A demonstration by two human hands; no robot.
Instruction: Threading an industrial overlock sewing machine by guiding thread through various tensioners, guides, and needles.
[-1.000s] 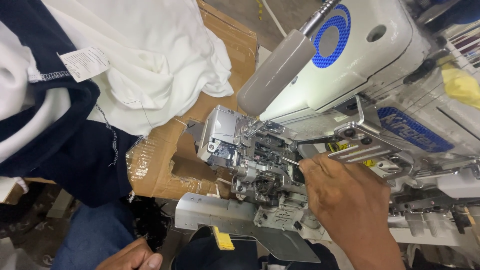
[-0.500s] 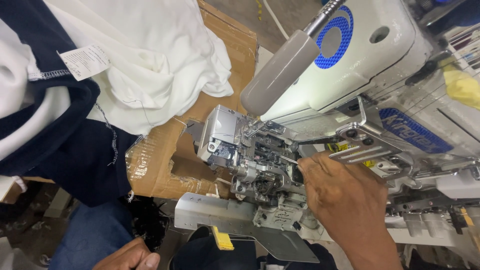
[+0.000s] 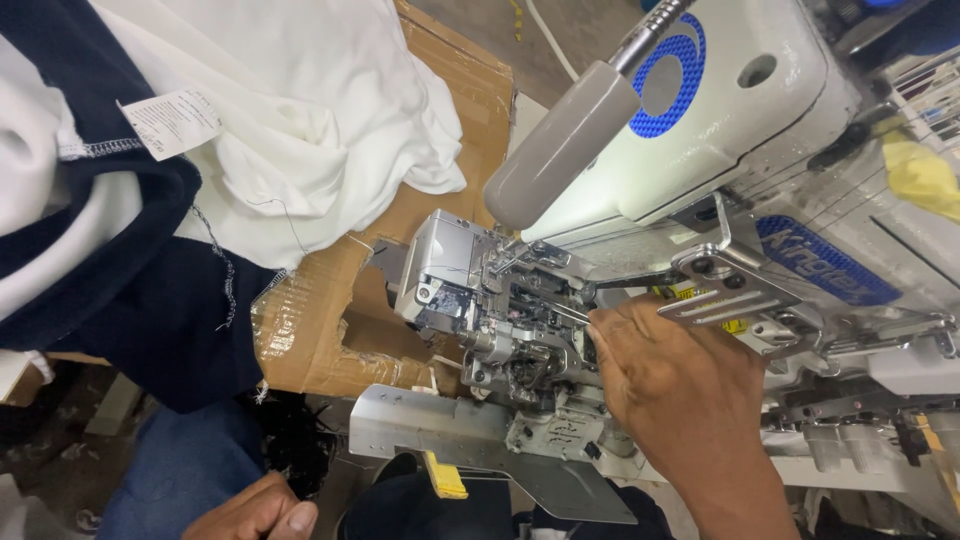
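Head view: right hand (image 3: 680,400) fingertips pinched inside cramped sewing machine (image 3: 720,130) mechanism; left hand (image 3: 255,510) curled empty, frame's bottom edge.

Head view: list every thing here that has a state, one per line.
Sewing machine: needle-end mechanism uncovered.
Right hand: fingertips at the needle mechanism; grip hidden.
Left hand: low at the frame edge, curled, nothing seen in it.
White fabric: crumpled in a heap.
Navy fabric: draped, edge hanging down.
Cardboard: torn, taped.
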